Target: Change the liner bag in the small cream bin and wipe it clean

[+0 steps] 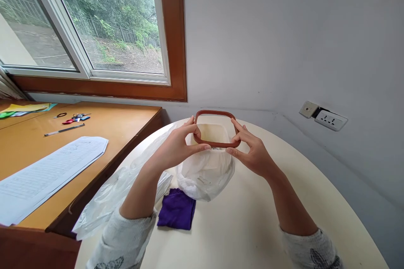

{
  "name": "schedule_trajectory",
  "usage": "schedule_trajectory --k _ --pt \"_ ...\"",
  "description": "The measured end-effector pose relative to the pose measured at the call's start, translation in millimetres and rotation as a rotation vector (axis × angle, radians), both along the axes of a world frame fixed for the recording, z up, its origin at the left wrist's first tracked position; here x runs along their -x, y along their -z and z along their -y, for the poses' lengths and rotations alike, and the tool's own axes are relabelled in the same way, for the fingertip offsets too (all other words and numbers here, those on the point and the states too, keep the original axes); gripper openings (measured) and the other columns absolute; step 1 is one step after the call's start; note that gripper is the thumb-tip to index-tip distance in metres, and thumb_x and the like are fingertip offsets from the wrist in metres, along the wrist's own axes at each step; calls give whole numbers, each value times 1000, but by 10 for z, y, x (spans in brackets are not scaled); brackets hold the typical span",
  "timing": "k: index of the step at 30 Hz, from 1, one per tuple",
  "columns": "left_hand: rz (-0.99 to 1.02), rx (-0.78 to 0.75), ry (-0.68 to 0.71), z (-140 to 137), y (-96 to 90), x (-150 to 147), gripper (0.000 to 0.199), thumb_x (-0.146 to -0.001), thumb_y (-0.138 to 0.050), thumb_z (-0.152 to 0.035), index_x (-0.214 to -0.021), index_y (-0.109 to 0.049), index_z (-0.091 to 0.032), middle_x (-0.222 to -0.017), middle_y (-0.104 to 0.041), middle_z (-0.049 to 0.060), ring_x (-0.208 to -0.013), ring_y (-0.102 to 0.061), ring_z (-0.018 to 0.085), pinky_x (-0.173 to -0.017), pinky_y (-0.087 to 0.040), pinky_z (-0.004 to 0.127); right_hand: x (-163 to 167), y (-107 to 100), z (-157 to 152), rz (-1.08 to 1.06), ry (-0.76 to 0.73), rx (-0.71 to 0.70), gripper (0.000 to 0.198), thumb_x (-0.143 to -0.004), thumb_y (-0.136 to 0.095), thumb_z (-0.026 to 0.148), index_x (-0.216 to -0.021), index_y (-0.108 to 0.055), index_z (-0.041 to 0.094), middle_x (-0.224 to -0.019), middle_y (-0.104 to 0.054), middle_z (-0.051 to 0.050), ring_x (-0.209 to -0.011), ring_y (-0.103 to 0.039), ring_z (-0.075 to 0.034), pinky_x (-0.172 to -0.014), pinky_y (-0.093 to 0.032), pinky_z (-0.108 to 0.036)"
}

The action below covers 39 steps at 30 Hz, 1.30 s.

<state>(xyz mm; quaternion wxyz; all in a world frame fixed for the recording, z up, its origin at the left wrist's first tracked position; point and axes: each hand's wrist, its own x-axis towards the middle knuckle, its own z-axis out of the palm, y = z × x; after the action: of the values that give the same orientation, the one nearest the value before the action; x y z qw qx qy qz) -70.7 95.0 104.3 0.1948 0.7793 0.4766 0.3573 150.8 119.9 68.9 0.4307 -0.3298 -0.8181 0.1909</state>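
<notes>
Purple cloth [176, 209] lies toward the left edge of the surface [240, 222]. Beyond it, a white bag [206, 183] drapes a bin [214, 131]. Left hand [175, 145] and right hand [254, 153] pinch opposite sides of a brown frame [216, 144] over the bin, toward the far edge (contact unclear). Frame: probably light, stiff, smooth; best held by its sides.

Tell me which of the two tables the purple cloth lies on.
The white table, with a curved edge and the red-brown frame held over it. The brown table is straight-edged and bears papers.
</notes>
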Motion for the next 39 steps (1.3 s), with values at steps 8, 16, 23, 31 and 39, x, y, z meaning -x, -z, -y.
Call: schedule_trajectory --k 8,16,23,31,39 --pt "32 -45 22 45 -30 -41 27 -72 -63 -39 -66 -45 -20 -123 -52 8 -124 -39 29 -95 -35 38 15 2 24 -2 94 17 23 -74 -63 37 -69 -46 23 -134 -45 -12 -136 -18 -27 -97 -36 -44" --pt "-11 -139 -21 44 -8 -51 26 -73 -64 -36 -66 -46 -19 -122 -51 10 -107 -54 27 -88 -41 37 49 18 14 15 181 -95 17 -75 -64 33 -76 -50 24 -101 -63 -6 -132 -28 -27 -99 -36 -44" --pt "-94 -188 -38 49 -8 -51 25 -73 -64 -34 -66 -44 -20 -130 -46 8 -105 -54 25 -84 -43 35 44 49 -13 89 194 -257 16 -77 -62 34 -75 -50 24 -85 -63 -3 -127 -39 -25 -108 -27 -48" --pt "-156 -174 -43 53 5 -34 26 -76 -61 -39 -68 -46 -19 -140 -36 10 -105 -55 26 -80 -45 35 31 46 4 141 184 -293 19 -79 -59 35 -74 -45 24 -72 -58 -1 -118 -49 -25 -108 -26 -49" --pt "-169 -192 -37 55 9 -29 25 -76 -61 -38 -67 -48 -19 -146 -26 10 -111 -53 27 -80 -47 36 17 47 -4 147 162 -264 21 -80 -58 34 -72 -42 23 -67 -53 1 -118 -49 -24 -110 -23 -49"
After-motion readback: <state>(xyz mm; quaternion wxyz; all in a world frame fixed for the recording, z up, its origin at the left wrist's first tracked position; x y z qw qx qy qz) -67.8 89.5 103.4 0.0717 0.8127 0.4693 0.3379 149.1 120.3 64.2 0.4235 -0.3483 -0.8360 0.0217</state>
